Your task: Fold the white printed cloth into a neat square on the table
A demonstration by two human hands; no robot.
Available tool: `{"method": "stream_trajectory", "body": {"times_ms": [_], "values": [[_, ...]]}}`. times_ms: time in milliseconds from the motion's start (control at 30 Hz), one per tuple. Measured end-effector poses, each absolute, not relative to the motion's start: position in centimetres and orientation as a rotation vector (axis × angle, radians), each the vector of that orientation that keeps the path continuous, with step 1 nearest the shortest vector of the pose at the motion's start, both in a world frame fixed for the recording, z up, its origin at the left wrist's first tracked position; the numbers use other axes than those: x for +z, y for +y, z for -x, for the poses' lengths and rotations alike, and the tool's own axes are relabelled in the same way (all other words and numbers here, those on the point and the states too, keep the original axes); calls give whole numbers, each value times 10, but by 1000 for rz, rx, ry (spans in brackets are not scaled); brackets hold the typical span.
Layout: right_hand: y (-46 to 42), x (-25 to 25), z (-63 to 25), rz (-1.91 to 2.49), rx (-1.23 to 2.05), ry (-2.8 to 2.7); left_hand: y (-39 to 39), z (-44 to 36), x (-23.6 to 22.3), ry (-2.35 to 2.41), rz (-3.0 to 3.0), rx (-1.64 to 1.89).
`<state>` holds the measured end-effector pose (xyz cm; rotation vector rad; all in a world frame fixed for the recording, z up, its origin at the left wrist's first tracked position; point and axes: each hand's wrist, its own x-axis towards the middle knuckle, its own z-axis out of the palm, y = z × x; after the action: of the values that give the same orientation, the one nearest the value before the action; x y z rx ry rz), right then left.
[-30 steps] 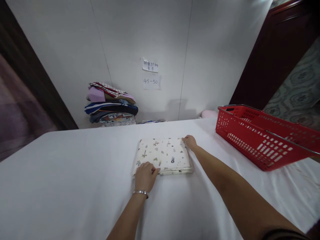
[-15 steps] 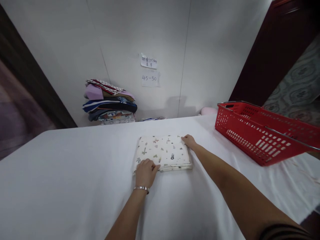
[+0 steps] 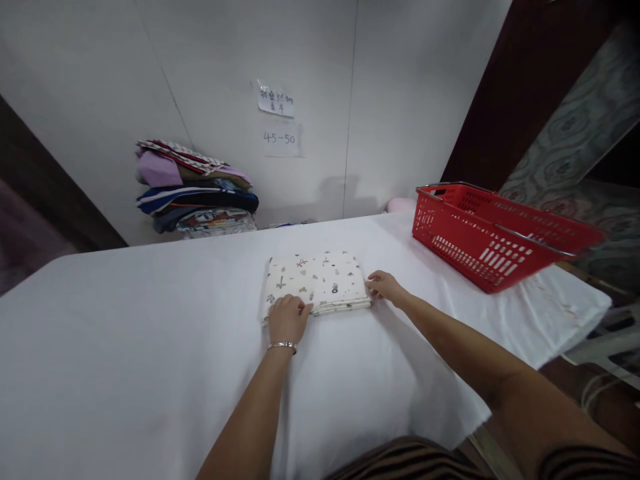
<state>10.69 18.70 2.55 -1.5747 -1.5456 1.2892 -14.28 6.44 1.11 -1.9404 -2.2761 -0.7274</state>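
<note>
A folded cream cloth with small printed figures lies flat in the middle of the white-covered table. My left hand, with a silver bracelet on the wrist, grips the cloth's near left corner, fingers curled over the edge. My right hand is at the cloth's right edge near the front corner, fingers pinched on the layered edge.
A red plastic shopping basket stands at the table's right end. A pile of folded clothes sits against the white wall behind the table, under two paper notes. A pink object lies behind the basket.
My right hand slid from the cloth's far right corner down to its near right edge. The left hand kept its hold. The camera view shifted, showing more floor at right.
</note>
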Motion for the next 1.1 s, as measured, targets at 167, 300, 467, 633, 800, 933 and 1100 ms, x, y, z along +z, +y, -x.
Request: {"method": "stream_trajectory", "body": {"times_ms": [167,300,467,633,800,933,1100], "values": [[165,18,-123,1501,1311,-1593,62,131,12,-2161,2013,-803],[150,7,-127,1460,1449,-1499,62,121,12,-2050,2204,-822],[143,2,-125,1400,1564,-1428,60,109,15,-2020,2306,-788],[147,4,-121,1335,1640,-1363,74,78,31,-1969,2416,-670],[147,9,-117,1304,1661,-1292,104,40,37,-2013,2450,-585],[145,9,-117,1309,1675,-1262,117,25,29,-2153,2355,-538],[149,-2,-119,1208,1639,-1306,123,23,27,-2331,2310,-606]]}}
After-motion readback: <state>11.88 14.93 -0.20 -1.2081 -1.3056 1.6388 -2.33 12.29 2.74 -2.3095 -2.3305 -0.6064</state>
